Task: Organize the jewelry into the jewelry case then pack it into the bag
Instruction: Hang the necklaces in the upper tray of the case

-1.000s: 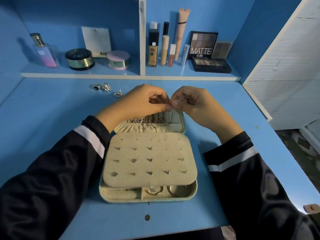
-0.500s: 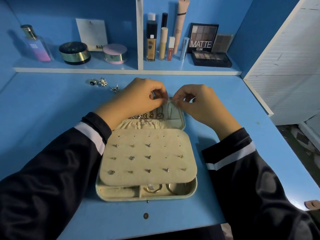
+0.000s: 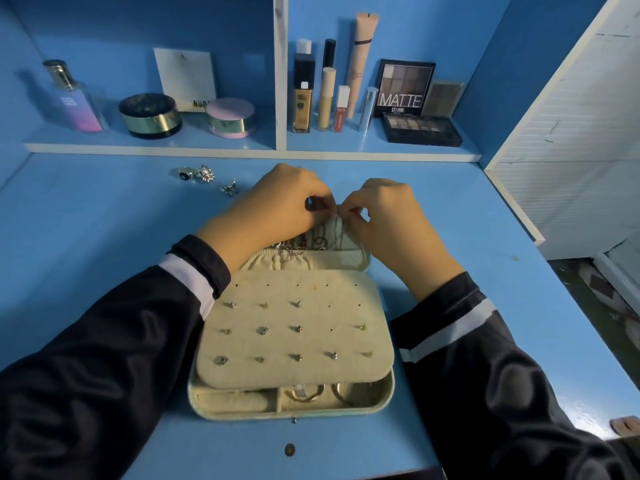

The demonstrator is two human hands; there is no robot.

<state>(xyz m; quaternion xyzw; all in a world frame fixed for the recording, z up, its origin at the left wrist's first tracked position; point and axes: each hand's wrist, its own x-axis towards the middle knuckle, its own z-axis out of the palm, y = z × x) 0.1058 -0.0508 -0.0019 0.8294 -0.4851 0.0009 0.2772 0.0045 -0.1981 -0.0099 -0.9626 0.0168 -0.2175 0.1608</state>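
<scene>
- Beige-lined jewelry case (image 3: 239, 414) lies open below our wrists, its lid under both hands.
- Our left hand (image 3: 277, 206) and right hand (image 3: 388, 216) each pinch a thin chain (image 3: 337, 233) between them.
- If either pinch slips, we think the chain could drop and knot into the chains pooled beneath our left hand.
- Loose rings (image 3: 207, 174) wait on the surface beyond our left hand.

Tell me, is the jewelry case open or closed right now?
Open. The jewelry case has its lid swung back, and the stud-covered earring panel and rings inside show.
</scene>
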